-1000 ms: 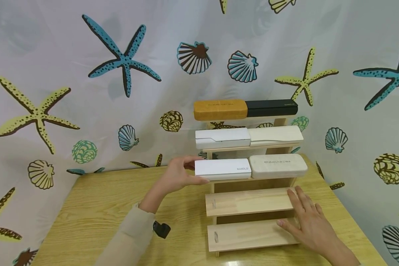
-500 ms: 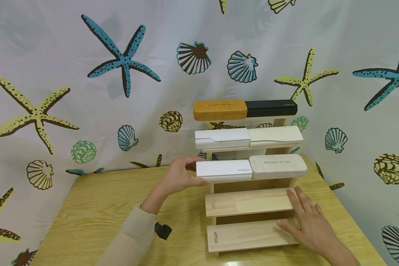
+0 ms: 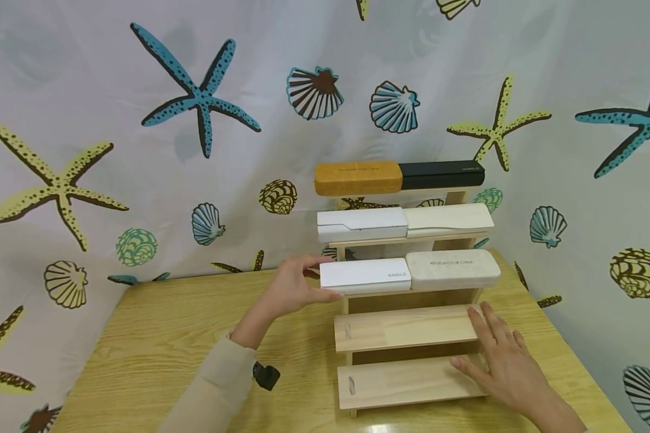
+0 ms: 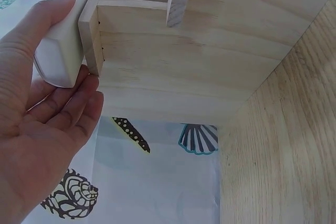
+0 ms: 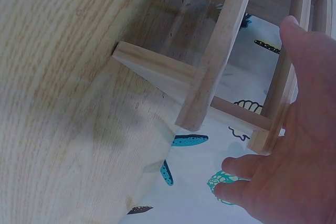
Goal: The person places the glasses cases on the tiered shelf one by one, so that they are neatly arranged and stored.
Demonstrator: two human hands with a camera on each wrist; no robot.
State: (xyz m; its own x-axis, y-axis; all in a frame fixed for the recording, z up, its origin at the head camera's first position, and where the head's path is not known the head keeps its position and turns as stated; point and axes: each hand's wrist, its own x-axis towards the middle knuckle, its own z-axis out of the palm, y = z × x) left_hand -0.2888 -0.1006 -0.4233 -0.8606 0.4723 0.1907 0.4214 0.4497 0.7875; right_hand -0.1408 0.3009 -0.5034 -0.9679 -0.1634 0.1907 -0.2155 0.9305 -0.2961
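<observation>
A white glasses case (image 3: 365, 275) lies at the left end of the middle tier of a stepped wooden rack (image 3: 406, 328). My left hand (image 3: 289, 290) holds that end, thumb on the near side and fingers behind. In the left wrist view the thumb lies on the white case (image 4: 65, 45), and the fingers curl under its end beside the shelf edge. A cream case (image 3: 452, 269) with lettering sits against its right end. My right hand (image 3: 506, 364) rests with spread fingers on the right ends of the two lower tiers.
An orange case (image 3: 359, 178) and a black case (image 3: 442, 175) lie on the top tier. Below them are another white case (image 3: 362, 224) and an ivory case (image 3: 449, 219). The rack stands on a wooden table (image 3: 157, 349) before a patterned curtain (image 3: 325, 48).
Over the last second the white case and my left hand have shifted very slightly to the right. My right hand stays where it was.
</observation>
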